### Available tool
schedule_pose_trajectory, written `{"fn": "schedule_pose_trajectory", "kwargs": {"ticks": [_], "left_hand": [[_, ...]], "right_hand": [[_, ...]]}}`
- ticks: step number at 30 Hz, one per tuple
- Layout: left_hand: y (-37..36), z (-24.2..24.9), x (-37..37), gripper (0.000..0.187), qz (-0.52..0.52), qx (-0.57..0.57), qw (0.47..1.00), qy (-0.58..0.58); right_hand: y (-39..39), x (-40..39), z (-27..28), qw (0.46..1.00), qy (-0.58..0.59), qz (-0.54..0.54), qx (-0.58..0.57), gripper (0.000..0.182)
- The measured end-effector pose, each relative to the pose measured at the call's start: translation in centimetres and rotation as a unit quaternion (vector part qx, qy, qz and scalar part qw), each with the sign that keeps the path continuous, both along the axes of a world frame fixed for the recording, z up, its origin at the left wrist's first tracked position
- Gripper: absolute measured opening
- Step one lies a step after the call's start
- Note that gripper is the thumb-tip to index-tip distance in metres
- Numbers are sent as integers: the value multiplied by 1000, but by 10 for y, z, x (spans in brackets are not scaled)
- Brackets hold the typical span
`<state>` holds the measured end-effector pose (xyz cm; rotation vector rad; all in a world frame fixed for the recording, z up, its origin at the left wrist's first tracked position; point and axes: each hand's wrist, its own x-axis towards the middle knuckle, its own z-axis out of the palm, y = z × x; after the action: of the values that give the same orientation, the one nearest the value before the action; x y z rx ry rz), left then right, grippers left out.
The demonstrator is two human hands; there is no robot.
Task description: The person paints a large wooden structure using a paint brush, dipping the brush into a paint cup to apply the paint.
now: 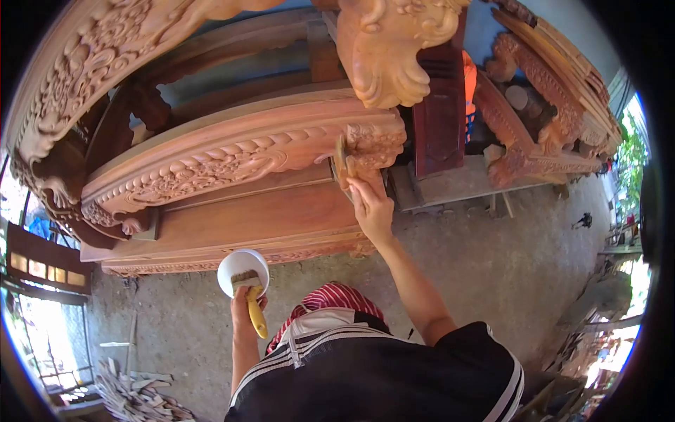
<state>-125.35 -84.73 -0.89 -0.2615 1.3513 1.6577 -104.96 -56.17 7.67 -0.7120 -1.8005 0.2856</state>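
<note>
Floor (pixel 485 274): concrete, wood scraps (pixel 137 394) piled at left.
Bench (pixel 253 218): reddish carved wood, among other carved pieces.
Right hand (pixel 374 212): fingers closed on a tan tool (pixel 342 163), kind unclear, at the bench's carved end.
Left hand (pixel 242 305): fingers gripping a yellow-handled brush (pixel 257 318), bristles over a white tub (pixel 226 271).

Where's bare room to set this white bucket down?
Bare: concrete floor between right forearm and far-right clutter; smooth board between carved rail and carved lower edge. Crowded: around the right hand, and lower left among wood scraps.
</note>
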Motion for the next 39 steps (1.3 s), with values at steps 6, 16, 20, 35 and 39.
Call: {"fn": "schedule_pose_trajectory", "kwargs": {"ticks": [6,16,20,35,39], "left_hand": [[17,12,0,32,10,4,1000,0],[54,30,4,31,-32,37,999,-24],[63,20,7,27,-20,24,998,-51],[73,29,3,31,-121,17,992,-12],[75,34,7,31,-111,30,993,-3]], "right_hand": [[1,12,-30,994,-97,-22,-43,14],[10,46,-24,982,-149,-47,-107,15],[11,48,50,968,63,65,-235,16],[12,52,-13,971,92,-47,-214,16],[12,52,-5,923,227,-30,-310,19]]}}
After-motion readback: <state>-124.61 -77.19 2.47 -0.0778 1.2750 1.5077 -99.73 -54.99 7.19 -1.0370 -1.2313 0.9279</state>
